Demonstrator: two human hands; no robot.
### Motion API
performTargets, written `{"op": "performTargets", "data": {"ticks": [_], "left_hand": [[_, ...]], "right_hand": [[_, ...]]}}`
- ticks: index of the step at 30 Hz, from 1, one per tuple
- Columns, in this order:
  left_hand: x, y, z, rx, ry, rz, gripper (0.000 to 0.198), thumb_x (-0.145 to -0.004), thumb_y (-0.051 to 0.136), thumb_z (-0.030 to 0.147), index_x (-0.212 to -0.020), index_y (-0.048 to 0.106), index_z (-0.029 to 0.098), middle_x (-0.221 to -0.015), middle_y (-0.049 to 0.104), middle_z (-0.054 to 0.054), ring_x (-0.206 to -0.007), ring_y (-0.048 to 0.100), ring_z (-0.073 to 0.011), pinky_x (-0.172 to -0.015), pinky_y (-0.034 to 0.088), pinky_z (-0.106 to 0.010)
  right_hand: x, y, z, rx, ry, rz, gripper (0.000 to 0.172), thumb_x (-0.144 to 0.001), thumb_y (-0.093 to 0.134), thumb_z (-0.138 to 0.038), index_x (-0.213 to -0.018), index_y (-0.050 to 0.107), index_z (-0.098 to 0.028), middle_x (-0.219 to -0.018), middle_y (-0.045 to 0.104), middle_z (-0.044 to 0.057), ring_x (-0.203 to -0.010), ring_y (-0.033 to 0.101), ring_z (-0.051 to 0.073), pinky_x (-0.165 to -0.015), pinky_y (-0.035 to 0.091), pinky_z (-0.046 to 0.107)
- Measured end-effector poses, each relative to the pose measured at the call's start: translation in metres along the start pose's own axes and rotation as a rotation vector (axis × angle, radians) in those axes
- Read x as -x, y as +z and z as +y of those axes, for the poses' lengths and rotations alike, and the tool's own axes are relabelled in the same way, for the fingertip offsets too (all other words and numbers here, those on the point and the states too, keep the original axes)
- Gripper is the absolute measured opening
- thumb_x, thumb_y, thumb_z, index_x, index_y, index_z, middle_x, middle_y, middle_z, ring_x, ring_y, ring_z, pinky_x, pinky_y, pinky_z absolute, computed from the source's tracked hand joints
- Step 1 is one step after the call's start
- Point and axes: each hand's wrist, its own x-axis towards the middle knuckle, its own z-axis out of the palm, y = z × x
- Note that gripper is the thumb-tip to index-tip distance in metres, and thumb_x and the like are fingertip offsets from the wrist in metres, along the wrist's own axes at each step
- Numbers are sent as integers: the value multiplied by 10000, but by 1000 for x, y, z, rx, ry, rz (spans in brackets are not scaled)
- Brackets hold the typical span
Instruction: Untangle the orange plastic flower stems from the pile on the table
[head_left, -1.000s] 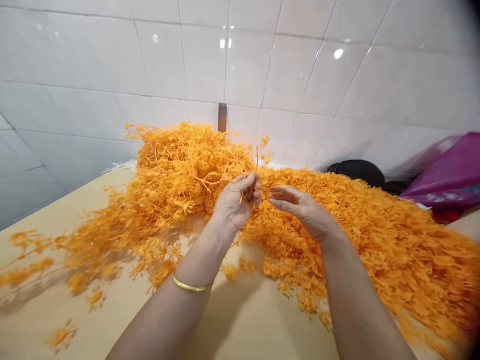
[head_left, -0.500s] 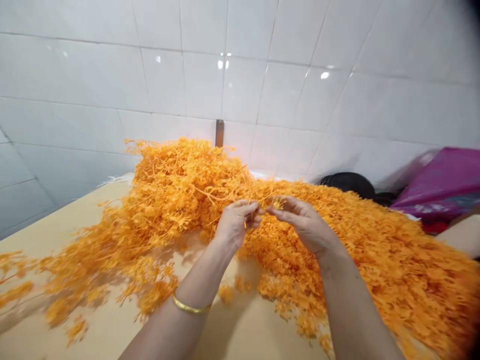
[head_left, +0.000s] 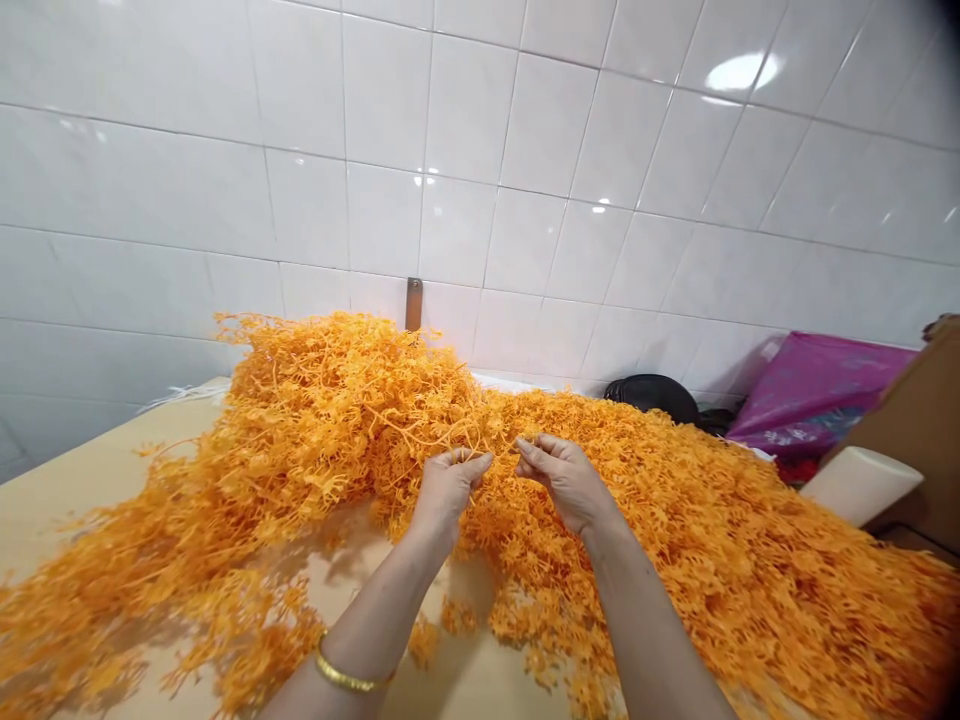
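A large heap of orange plastic flower sprigs (head_left: 337, 420) covers the tan table (head_left: 67, 480) from the back left to the right edge. My left hand (head_left: 448, 488), with a gold bangle (head_left: 346, 675) on its wrist, pinches a thin orange sprig (head_left: 501, 440) above the heap. Opposite it, my right hand (head_left: 564, 482) has its fingertips closed on the same sprig. The two hands sit close together, almost touching, over the middle of the heap.
A white tiled wall (head_left: 480, 170) rises right behind the table. At the back right lie a black object (head_left: 652, 395) and a magenta plastic bag (head_left: 810, 390). A brown cardboard box (head_left: 915, 430) and a white roll (head_left: 859, 485) sit at the right edge.
My hands have come together from apart and now both pinch one sprig. The camera has tilted up, so the heap and hands sit lower in the picture.
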Motion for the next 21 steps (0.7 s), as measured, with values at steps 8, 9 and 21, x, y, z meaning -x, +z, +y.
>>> {"op": "performTargets", "data": {"ticks": [8,9,21], "left_hand": [[1,0,-4,-64,-81,-53,323,-483,730,309,-513,447,154,-405,398,66,-377,257,-32,-409,156,-210],[0,0,-4,-59,-75,-53,320,-484,728,302,-507,445,154,-402,395,67,-380,260,-32,-413,164,-209],[2,3,-6,2,-33,-118,334,-492,711,323,-472,425,151,-403,375,67,-385,262,-31,-412,146,-214]], "right_hand": [[-2,-2,4,55,-54,58,249,-621,654,-387,-642,564,-155,-603,473,-37,-571,439,76,-612,391,223],[-1,-2,4,76,-49,23,249,-616,657,-382,-645,561,-154,-635,482,-30,-599,448,82,-625,398,228],[-9,4,12,-39,-135,198,260,-572,669,-360,-590,517,-150,-564,459,-50,-536,440,67,-587,397,223]]}}
